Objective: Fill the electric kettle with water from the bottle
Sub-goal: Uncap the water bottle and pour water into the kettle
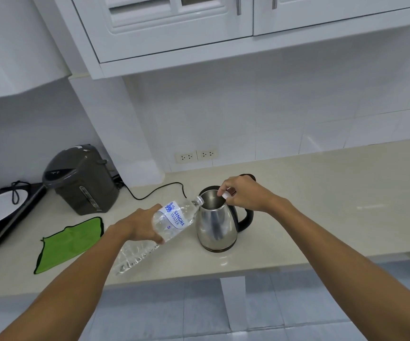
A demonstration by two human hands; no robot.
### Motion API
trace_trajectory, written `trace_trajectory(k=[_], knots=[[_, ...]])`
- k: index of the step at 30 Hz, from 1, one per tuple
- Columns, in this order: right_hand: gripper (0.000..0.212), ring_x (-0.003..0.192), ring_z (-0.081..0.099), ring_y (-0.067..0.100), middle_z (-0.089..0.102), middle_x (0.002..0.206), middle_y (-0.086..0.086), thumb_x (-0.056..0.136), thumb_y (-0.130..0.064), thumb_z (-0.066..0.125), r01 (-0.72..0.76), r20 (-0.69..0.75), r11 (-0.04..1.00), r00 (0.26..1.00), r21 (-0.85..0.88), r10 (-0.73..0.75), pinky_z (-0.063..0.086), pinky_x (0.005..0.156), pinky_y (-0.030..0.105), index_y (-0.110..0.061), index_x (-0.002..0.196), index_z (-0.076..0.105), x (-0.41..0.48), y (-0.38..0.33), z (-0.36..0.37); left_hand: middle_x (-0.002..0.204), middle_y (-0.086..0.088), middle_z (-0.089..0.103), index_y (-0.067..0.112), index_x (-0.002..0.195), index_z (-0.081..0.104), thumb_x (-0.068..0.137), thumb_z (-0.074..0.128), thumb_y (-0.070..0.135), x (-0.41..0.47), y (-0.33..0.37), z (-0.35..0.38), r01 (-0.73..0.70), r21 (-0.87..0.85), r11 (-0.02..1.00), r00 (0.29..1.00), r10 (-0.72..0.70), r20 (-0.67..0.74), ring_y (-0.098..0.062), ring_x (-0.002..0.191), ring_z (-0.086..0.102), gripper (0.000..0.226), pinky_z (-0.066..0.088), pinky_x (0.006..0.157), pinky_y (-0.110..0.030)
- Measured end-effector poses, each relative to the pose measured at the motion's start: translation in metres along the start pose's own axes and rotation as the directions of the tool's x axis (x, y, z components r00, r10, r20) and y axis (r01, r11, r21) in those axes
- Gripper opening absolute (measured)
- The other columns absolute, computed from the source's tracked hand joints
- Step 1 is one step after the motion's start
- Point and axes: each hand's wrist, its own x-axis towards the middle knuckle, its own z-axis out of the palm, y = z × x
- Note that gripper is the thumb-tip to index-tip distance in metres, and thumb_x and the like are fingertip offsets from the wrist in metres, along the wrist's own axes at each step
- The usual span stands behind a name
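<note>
I see lid open on kettle point(217, 223), centre of countertop point(322, 193). My left hand point(137, 226) wraps fingers round bottle point(168, 221), tilted, mouth at kettle rim, 10 o'clock side. My right hand point(242, 194) pinches white cap point(225, 195) over opening. Pour looks barely begun; water level unseen. Green cloth point(69, 243) at 9 o'clock, grey dispenser point(81, 179) at 10; white cabinets point(223, 20) above.
</note>
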Motion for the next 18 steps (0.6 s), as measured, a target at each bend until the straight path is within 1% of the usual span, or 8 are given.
trace_trajectory(k=[5,9,15,18], knots=[[0.018,0.097,0.065,0.009,0.071,0.104,-0.005,0.092,-0.012,0.065,-0.011,-0.009,1.000,1.000,0.003,0.011,0.057,0.090,0.035,-0.020,0.103,0.077,-0.004,0.005,0.000,0.102,0.002,0.063,0.029,0.152,0.038,0.068,0.095,0.044,-0.001,0.002,-0.005,0.003,0.027,1.000,1.000,-0.003,0.005,-0.026,0.099,0.064,0.103,0.056,0.092,-0.041],[0.019,0.098,0.065,0.008,0.072,0.105,-0.005,0.091,-0.012,0.066,-0.015,-0.001,1.000,1.000,-0.001,0.015,0.057,0.091,0.037,-0.021,0.103,0.077,-0.007,0.010,0.001,0.098,0.003,0.062,0.029,0.155,0.035,0.070,0.095,0.041,0.000,0.003,-0.006,-0.001,0.023,1.000,1.000,0.001,0.004,-0.026,0.099,0.065,0.104,0.055,0.092,-0.040],[0.018,0.099,0.065,0.011,0.072,0.106,-0.004,0.092,-0.014,0.065,-0.031,0.000,0.999,1.000,0.007,0.031,0.056,0.092,0.040,-0.023,0.102,0.076,-0.010,0.014,0.001,0.091,0.006,0.064,0.029,0.150,0.039,0.068,0.094,0.043,-0.002,0.001,-0.006,0.011,0.016,1.000,1.000,-0.011,-0.001,-0.021,0.093,0.065,0.100,0.057,0.089,-0.040],[0.019,0.101,0.064,0.012,0.072,0.108,-0.004,0.091,-0.013,0.066,-0.037,0.007,0.999,0.999,0.009,0.037,0.056,0.093,0.039,-0.024,0.103,0.076,-0.012,0.015,0.001,0.090,0.008,0.063,0.028,0.150,0.040,0.069,0.095,0.041,-0.001,0.001,-0.005,0.000,0.017,1.000,1.000,0.000,0.005,-0.022,0.093,0.065,0.099,0.055,0.087,-0.037]])
